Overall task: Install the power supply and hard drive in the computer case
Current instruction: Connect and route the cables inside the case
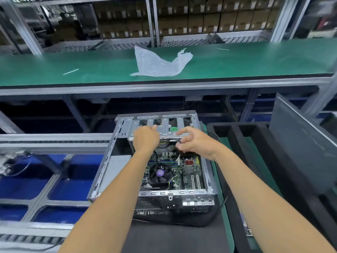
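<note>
Spanning the far side at 12 o'clock, the green surface [255, 59] carries only a crumpled plastic bag [160, 63], apparently discarded wrapping. Below it, at 6 o'clock from the bag, the computer case [102, 172] lies on its side with the open face up, which gives both hands access from above. A black foam tray [235, 143] stands just beside the case at 3 o'clock. Inside the case, the motherboard [191, 172] is exposed, with its cooler fan [160, 173] at 9 o'clock of the board centre. The metal drive cage [164, 125] occupies the far end of the case at 12 o'clock.

The left hand [145, 138] rests on the cage's near edge, fingers curled over it, judged to be steadying the cage. The right hand [195, 141], at 3 o'clock from the left, pinches a black cable [179, 142] just under that edge, probably routing it clear. No power supply or hard drive can be identified with certainty.
</note>
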Demonstrator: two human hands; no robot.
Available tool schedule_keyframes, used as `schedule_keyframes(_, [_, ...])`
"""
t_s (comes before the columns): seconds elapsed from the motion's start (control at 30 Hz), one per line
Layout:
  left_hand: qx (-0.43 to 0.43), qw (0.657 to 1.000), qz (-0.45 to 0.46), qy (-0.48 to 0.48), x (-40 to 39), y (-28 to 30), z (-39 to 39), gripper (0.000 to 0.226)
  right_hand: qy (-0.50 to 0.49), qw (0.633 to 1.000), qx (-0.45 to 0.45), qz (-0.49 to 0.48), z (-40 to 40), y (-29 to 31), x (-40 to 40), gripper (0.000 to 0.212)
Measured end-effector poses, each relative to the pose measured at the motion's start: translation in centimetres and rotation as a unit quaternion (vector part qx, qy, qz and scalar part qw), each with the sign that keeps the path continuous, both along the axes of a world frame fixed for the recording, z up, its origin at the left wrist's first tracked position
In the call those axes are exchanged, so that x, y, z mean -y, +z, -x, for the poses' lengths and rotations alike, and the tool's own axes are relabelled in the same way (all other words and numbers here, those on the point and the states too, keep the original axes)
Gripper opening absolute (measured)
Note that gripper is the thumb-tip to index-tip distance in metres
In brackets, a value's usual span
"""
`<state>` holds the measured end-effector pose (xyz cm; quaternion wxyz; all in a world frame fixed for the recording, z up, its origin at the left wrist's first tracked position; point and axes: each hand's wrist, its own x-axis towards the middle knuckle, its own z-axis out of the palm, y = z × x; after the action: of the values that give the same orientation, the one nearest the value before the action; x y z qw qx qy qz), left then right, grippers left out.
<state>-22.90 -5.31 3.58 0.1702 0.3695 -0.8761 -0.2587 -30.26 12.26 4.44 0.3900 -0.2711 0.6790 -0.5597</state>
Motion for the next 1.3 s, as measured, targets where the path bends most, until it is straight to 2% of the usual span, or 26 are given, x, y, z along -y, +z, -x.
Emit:
schedule_keyframes(0.1, [0.062, 0.991, 0.121, 0.017, -0.6, -0.2, -0.2, 0.038, -0.028, 0.999, -0.023, 0.005, -0.4, -0.5, -0.7, 0.030])
schedule_keyframes(0.2, [0.104, 0.971, 0.202, -0.074, -1.1, 0.5, 0.2, 0.022, -0.062, 0.996, -0.065, -0.004, -0.5, -0.5, -0.6, 0.027])
schedule_keyframes(0.27, [0.091, 0.964, 0.145, -0.205, -1.1, 1.0, 1.2, 0.016, -0.085, 0.992, -0.091, -0.005, -0.6, -0.4, -0.2, 0.025])
schedule_keyframes(0.33, [0.084, 0.940, 0.028, -0.330, -1.3, 1.6, 2.0, 0.029, -0.118, 0.987, -0.107, 0.006, -0.5, -0.2, 0.2, 0.024])
schedule_keyframes(0.37, [0.076, 0.933, -0.033, -0.351, -1.3, 1.7, 2.2, 0.031, -0.134, 0.984, -0.120, 0.011, -0.3, -0.2, 0.2, 0.023])
schedule_keyframes(0.47, [0.021, 0.919, -0.190, -0.346, -1.2, 1.5, 2.3, 0.021, -0.180, 0.968, -0.175, 0.011, 0.3, -0.1, 0.2, 0.024])
schedule_keyframes(0.5, [0.029, 0.908, -0.223, -0.354, -0.9, 1.4, 2.2, 0.027, -0.190, 0.965, -0.179, 0.015, 0.4, -0.2, 0.3, 0.023])
schedule_keyframes(0.57, [0.068, 0.880, -0.253, -0.397, -0.4, 1.0, 2.1, 0.034, -0.196, 0.966, -0.167, 0.028, 0.4, -0.6, 0.4, 0.021])
schedule_keyframes(0.67, [0.103, 0.848, -0.270, -0.444, 0.1, 0.4, 2.2, 0.032, -0.196, 0.969, -0.143, 0.046, 0.3, -1.5, 0.6, 0.022])
schedule_keyframes(0.8, [0.102, 0.861, -0.287, -0.407, -0.5, -0.6, 2.6, 0.030, -0.211, 0.969, -0.100, 0.080, 0.5, -2.3, 0.5, 0.027])
schedule_keyframes(0.87, [0.077, 0.854, -0.347, -0.379, -0.8, -1.3, 2.6, 0.026, -0.223, 0.966, -0.090, 0.098, 0.5, -2.5, 0.4, 0.027])
schedule_keyframes(0.93, [0.034, 0.831, -0.431, -0.351, -1.0, -2.2, 2.7, 0.022, -0.243, 0.958, -0.129, 0.082, 0.8, -2.7, 0.4, 0.024])
schedule_keyframes(1.03, [-0.049, 0.818, -0.489, -0.299, -1.4, -3.1, 3.0, 0.011, -0.249, 0.949, -0.184, 0.053, 1.3, -2.9, 0.7, 0.020])
schedule_keyframes(1.17, [-0.124, 0.819, -0.483, -0.283, -1.6, -3.6, 3.6, 0.011, -0.256, 0.946, -0.194, 0.045, 1.7, -2.9, 0.9, 0.024])
schedule_keyframes(1.3, [-0.132, 0.828, -0.470, -0.275, -1.6, -3.6, 4.0, 0.008, -0.240, 0.950, -0.198, 0.036, 2.2, -2.7, 0.6, 0.026])
